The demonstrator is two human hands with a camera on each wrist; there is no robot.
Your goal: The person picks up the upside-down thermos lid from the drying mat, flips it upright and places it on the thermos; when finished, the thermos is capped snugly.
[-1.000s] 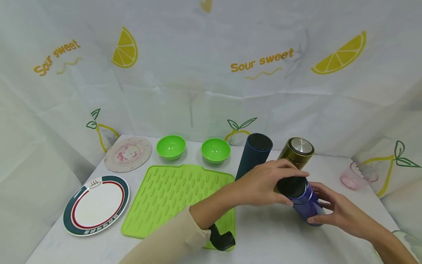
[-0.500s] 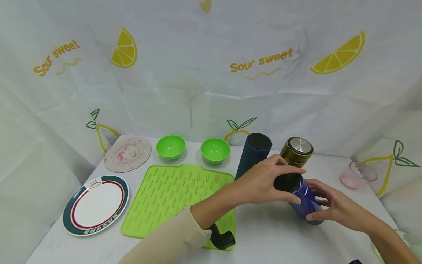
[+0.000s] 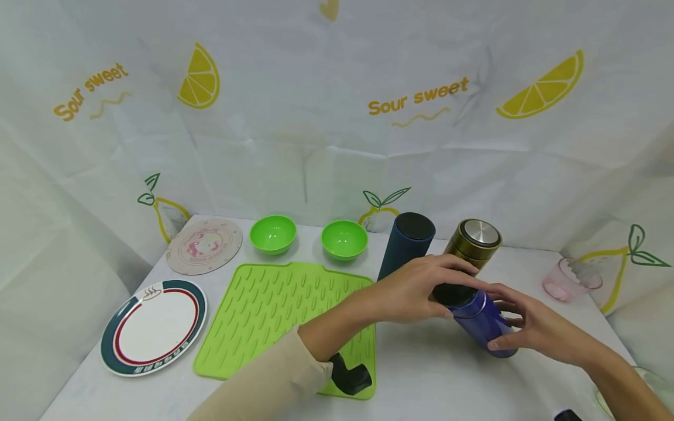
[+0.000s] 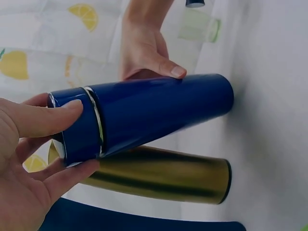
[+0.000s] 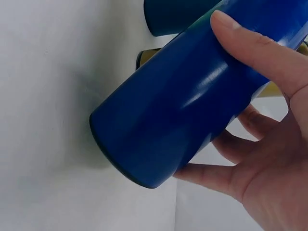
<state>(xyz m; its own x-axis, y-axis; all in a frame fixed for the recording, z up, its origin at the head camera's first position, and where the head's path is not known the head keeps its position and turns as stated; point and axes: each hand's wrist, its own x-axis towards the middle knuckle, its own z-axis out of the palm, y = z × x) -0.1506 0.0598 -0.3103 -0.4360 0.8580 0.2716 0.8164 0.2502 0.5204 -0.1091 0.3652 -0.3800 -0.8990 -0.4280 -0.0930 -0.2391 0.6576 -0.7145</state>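
Blue flask (image 3: 481, 318) tilted; left hand (image 3: 416, 289) grips its cap, right hand (image 3: 532, 327) clasps its body.

Two bowls (image 3: 272, 234) stand behind the mat (image 3: 286, 316), plate (image 3: 152, 326) to its left.

The head view looks forward and down over the counter (image 3: 432, 374). Both wrist views sit close beside the blue flask (image 4: 159, 110), which all three views share.
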